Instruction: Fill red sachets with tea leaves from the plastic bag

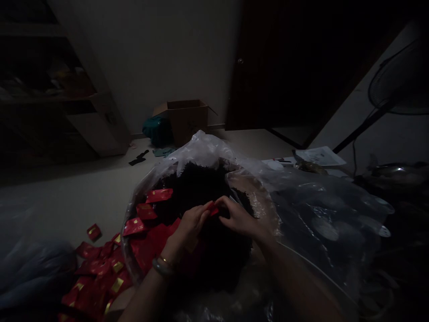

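Here, left hand [193, 222] and right hand [237, 218], fingers [203, 208] tight on a red packet [213, 209] above dark heap [201, 182].

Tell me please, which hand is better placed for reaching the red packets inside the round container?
Probably the left hand: it is nearer those red packets, while the right hand is farther across. Both seem to hold a small red piece.

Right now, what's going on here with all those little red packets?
A person's left hand and right hand hold a small red packet above dark, loose material in a round, plastic-lined container. More red packets lie inside, at the picture's left; others are heaped outside it.
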`<state>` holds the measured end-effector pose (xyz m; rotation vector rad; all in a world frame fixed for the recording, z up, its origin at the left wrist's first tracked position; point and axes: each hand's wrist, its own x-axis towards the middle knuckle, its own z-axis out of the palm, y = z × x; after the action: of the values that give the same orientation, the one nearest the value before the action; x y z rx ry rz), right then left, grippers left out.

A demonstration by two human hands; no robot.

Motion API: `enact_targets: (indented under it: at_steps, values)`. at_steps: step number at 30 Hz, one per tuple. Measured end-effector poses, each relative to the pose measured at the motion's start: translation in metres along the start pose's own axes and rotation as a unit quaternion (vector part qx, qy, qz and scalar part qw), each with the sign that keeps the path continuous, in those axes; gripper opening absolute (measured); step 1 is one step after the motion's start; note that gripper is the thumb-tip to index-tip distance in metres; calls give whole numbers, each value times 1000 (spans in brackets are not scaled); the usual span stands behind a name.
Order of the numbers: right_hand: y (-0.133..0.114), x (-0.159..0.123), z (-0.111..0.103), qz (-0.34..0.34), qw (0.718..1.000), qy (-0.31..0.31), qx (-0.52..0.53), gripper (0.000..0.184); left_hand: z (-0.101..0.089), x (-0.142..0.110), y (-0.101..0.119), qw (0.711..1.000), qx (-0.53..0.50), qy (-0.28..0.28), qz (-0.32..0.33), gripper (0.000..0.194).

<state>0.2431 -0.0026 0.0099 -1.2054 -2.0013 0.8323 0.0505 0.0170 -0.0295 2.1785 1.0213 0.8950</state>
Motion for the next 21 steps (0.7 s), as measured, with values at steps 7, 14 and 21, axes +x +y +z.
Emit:
enact_targets:
  at_steps: [7,14,21]
  values:
    - [-4,2,4,-14,1000,-12,13,33,5,0,0,998,26,38,48,44]
    - [-5,1,10,-12,989,-24,146,54,-20,-2,27,967,187,28,172,41]
    - [3,7,18,26,963,76,258,46,-35,-1,23,925,293,111,213,11]
